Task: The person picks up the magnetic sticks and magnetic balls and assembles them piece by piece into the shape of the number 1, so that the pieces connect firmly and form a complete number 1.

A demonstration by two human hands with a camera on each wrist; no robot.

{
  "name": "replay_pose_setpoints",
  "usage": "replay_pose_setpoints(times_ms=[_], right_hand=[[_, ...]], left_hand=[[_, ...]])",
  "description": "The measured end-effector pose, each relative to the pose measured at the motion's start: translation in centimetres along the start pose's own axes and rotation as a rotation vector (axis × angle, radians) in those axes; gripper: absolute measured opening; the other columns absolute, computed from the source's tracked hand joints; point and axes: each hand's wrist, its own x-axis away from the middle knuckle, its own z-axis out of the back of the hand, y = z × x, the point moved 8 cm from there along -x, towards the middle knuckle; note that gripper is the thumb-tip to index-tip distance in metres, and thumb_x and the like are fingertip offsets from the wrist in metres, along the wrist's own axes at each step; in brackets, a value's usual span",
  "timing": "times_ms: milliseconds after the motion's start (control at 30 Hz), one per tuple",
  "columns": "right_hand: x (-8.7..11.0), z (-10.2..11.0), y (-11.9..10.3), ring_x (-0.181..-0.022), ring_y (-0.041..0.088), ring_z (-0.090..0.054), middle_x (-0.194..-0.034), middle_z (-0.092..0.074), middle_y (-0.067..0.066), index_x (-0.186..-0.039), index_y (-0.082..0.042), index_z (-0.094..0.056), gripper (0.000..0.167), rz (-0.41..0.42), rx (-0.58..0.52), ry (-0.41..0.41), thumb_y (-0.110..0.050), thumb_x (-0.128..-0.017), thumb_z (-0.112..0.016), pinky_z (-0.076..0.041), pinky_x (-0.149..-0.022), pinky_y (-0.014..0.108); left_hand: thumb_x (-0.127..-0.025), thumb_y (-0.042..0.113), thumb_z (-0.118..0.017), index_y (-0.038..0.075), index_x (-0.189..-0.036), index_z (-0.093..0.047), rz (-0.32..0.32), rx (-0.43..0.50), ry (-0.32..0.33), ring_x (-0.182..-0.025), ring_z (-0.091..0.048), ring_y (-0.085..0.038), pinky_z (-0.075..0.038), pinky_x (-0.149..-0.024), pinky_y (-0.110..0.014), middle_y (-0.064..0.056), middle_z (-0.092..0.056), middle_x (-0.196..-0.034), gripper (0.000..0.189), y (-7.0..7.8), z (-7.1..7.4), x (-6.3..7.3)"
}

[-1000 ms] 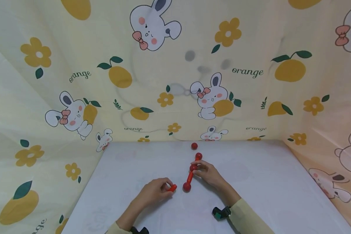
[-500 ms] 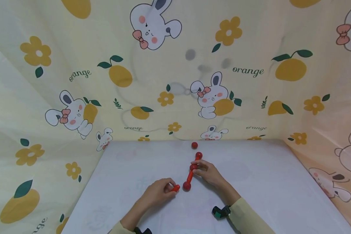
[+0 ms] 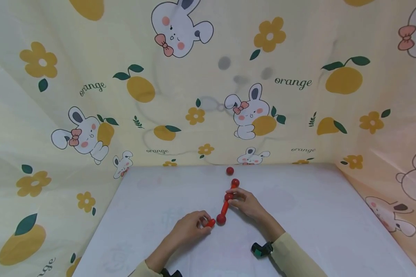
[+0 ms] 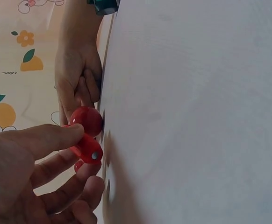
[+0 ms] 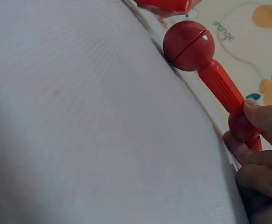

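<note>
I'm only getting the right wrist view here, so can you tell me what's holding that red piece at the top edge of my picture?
Observer: The left hand is pinching that red rod, as the head and left wrist views show.
Operator: And does the end turned away from me have any mark on it?
Observer: Yes, the left wrist view shows a small pale grey dot on the end facing that camera.
Operator: Is anything red lying apart, outside my picture?
Observer: One loose red ball lies beyond the linked red chain, close to the far edge of the table.
</note>
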Motion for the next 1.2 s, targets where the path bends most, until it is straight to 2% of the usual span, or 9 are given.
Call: replay_pose_setpoints(times_ms=[267,500,900,1200], right_hand=[[-0.1,0.1,0.0,-0.135,0.032,-0.055,-0.133,-0.071,0.001,-0.134,-0.026,-0.074,0.035,-0.009,0.019,0.004,-0.021,-0.1,-0.078,-0.055,-0.095,0.045],[-0.1,0.1,0.0,-0.137,0.032,-0.054,-0.133,-0.071,0.001,-0.134,-0.026,-0.074,0.034,-0.012,0.019,0.004,-0.02,-0.1,-0.078,-0.055,-0.098,0.048],[-0.2,0.1,0.0,-0.134,0.032,-0.055,-0.13,-0.071,0.002,-0.133,-0.026,-0.074,0.034,-0.007,0.002,0.002,-0.018,-0.1,-0.078,-0.057,-0.088,0.037],[-0.1,-0.1,-0.3,-0.132,0.032,-0.056,-0.125,-0.074,0.001,-0.134,-0.021,-0.074,0.036,0.014,0.0,-0.011,-0.018,-0.099,-0.079,-0.054,-0.088,0.035]], left_hand=[[-0.091,0.029,-0.087,0.026,-0.107,-0.073,-0.033,0.021,0.003,-0.071,-0.057,-0.007,-0.044,-0.064,-0.029,0.014,-0.068,-0.08,0.022,0.1,-0.6,0.1],[-0.089,0.03,-0.088,0.025,-0.106,-0.073,-0.044,0.037,0.01,-0.069,-0.059,-0.005,-0.044,-0.063,-0.029,0.015,-0.069,-0.079,0.023,0.5,-0.7,0.4],[-0.088,0.031,-0.089,0.023,-0.104,-0.071,-0.028,0.057,0.009,-0.068,-0.059,-0.005,-0.044,-0.062,-0.029,0.014,-0.067,-0.077,0.025,0.1,-1.4,0.5],[-0.087,0.031,-0.09,0.022,-0.1,-0.072,0.015,0.053,0.051,-0.066,-0.057,-0.008,-0.043,-0.061,-0.03,0.013,-0.065,-0.072,0.024,0.2,-1.7,0.5]])
